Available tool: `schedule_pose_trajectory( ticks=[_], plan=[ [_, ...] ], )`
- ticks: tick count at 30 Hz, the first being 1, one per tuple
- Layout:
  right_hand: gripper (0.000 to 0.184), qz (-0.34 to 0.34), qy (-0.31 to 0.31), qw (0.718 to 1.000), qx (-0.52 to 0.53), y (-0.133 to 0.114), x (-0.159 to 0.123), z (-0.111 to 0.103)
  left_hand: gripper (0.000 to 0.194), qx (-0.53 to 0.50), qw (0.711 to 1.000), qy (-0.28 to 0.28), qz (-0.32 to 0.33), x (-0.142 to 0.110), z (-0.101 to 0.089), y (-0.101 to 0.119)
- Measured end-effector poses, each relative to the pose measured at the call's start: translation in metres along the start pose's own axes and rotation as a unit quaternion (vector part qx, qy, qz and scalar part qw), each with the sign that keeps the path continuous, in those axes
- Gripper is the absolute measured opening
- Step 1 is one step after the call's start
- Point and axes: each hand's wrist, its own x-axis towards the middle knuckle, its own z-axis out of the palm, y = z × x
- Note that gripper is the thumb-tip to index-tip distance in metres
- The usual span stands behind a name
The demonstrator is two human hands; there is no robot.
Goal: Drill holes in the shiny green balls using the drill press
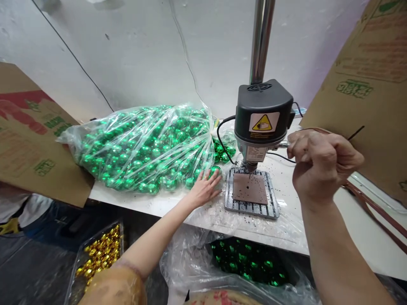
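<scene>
On the white bench [133,201], near its front edge, the left hand [205,188] spreads over a green ball [216,170]; the right hand [321,163] clenches the lever [282,145] of the drill press [244,106]

"What runs out of view?"
"The drill press [263,112] has a steel column [262,42] cut by the top edge. One carton [365,97] leaves at the top and right, another carton [38,135] at the left."
"What's covered?"
"The right hand [326,163], closed on a lever [281,145], hides its outer end. The left hand [206,188] partly covers a green ball [215,170], perhaps under plastic."
"Unreadable?"
"The white label's [256,153] tiny print."
</scene>
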Motion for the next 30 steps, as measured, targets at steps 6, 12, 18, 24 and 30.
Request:
schedule_pose_trajectory(
  ticks=[6,12,18,24,30],
  plan=[
    [0.037,-0.015,-0.016,1.0,0.003,-0.001,0.001,-0.001,0.042,0.036,0.992,-0.011,-0.12,-0.02,0.021,-0.005],
    [0.037,-0.031,-0.012,0.999,0.014,0.0,0.0,-0.001,0.033,0.042,0.99,0.009,-0.132,-0.069,0.029,-0.014],
    [0.038,-0.042,-0.01,0.999,0.021,0.001,0.0,0.0,0.021,0.018,0.989,0.058,-0.134,-0.078,0.022,-0.008],
    [0.039,-0.028,0.007,0.999,0.031,0.003,-0.001,0.001,0.035,-0.034,0.963,0.11,-0.242,-0.03,0.001,0.003],
    [0.036,-0.021,0.007,1.0,0.022,0.002,-0.002,0.0,0.036,-0.011,0.974,-0.043,-0.223,0.018,-0.019,-0.006]
  ],
)
